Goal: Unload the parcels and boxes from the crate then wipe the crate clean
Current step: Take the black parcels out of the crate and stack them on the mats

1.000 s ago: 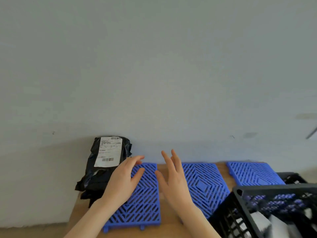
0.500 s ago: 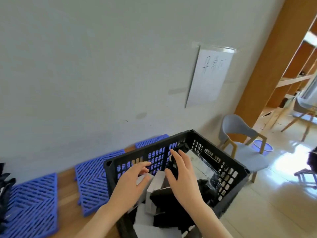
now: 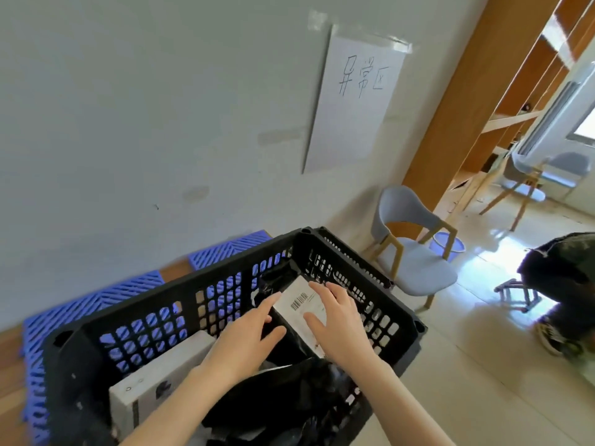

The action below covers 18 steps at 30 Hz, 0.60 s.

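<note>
– Two hands are in view. Report the state of each.

– Left hand (image 3: pixel 244 339): fingers straight and relaxed, thumb held apart, fingertips touching the near edge of the black parcel (image 3: pixel 273 280). Right hand (image 3: pixel 338 323): fingers straight and spread, laid over the parcel's white label (image 3: pixel 299 302), partly covering it. Neither hand curls round anything.

– Location of the parcel?

– Inside the black crate (image 3: pixel 193 280), toward its far right corner. The parcel is tilted, with the label and its barcode facing up.

– Other contents of the crate?

– One white box (image 3: pixel 161 371) stands on edge along the left wall, just beside the left forearm. Crumpled black bags (image 3: pixel 283 400) fill the near part beneath both forearms. How many bags there are cannot be told.

– Surroundings?

– Blue grid mats (image 3: pixel 90 304) lie on a wooden surface (image 3: pixel 175 272) behind the crate, against a pale wall. A paper sheet (image 3: pixel 354 101) with handwritten characters is taped to that wall. A grey chair (image 3: pixel 415 265) with wooden legs stands on the floor to the right of the crate. A blue basin (image 3: pixel 449 244) sits on the floor beyond the chair. A person in dark clothing (image 3: pixel 566 284) is partly visible at the right edge.
</note>
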Tool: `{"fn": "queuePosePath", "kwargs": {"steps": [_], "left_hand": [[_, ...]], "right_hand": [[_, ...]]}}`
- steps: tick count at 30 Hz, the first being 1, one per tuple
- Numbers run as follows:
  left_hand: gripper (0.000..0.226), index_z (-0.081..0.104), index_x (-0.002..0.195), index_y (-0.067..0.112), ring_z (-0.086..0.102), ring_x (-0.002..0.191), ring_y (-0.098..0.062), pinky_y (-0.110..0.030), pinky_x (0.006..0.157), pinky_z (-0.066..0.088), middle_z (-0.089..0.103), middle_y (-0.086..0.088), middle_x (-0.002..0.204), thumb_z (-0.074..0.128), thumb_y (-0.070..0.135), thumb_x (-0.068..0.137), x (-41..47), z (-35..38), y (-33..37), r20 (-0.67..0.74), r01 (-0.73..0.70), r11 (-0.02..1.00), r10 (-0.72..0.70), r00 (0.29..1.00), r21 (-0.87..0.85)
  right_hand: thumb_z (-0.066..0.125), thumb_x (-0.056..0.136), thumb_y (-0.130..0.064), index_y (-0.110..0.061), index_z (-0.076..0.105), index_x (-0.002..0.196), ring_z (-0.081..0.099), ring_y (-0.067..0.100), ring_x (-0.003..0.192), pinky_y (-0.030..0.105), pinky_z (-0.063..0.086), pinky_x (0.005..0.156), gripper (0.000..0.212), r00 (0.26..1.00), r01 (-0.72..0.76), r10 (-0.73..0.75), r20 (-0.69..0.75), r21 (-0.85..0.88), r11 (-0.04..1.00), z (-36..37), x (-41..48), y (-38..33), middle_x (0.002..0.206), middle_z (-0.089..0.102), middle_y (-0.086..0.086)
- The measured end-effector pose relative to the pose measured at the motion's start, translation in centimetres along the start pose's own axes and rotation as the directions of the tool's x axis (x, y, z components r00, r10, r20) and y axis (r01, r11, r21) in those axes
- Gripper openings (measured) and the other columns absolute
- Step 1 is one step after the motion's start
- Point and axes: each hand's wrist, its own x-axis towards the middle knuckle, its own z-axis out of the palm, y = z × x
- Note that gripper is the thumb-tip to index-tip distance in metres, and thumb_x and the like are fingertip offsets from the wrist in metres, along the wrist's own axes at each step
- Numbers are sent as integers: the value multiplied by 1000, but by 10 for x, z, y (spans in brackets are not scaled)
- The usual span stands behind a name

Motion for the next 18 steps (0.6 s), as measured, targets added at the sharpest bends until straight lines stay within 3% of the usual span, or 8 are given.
{"fn": "queuePosePath", "kwargs": {"steps": [7, 12, 18], "left_hand": [[64, 16, 151, 43, 52, 119, -8, -29, 89, 50, 51, 14, 131, 48, 51, 96, 19, 17, 9, -42, -45, 989, 51, 998, 140], [66, 19, 153, 38, 47, 120, -4, -14, 88, 39, 41, 17, 141, 48, 53, 95, 25, 22, 13, -71, -46, 983, 59, 996, 178], [78, 20, 152, 40, 40, 132, -2, -11, 97, 34, 28, 16, 154, 59, 58, 87, 23, 28, 14, -117, 10, 991, 6, 993, 136]], "right_hand": [[52, 86, -61, -49, 6, 147, 12, 36, 146, 47, 18, 116, 78, 948, -103, 157, 278, -201, 974, 20, 53, 39, 159, 11, 18], [49, 78, -72, -52, 10, 144, 39, 28, 128, 45, 33, 108, 80, 965, -70, 106, 242, -151, 986, 27, 67, 50, 139, 40, 2], [58, 80, -61, -56, 13, 142, 41, 17, 118, 43, 44, 100, 78, 984, -10, -3, 180, 70, 998, 22, 68, 42, 135, 33, -7]]}}
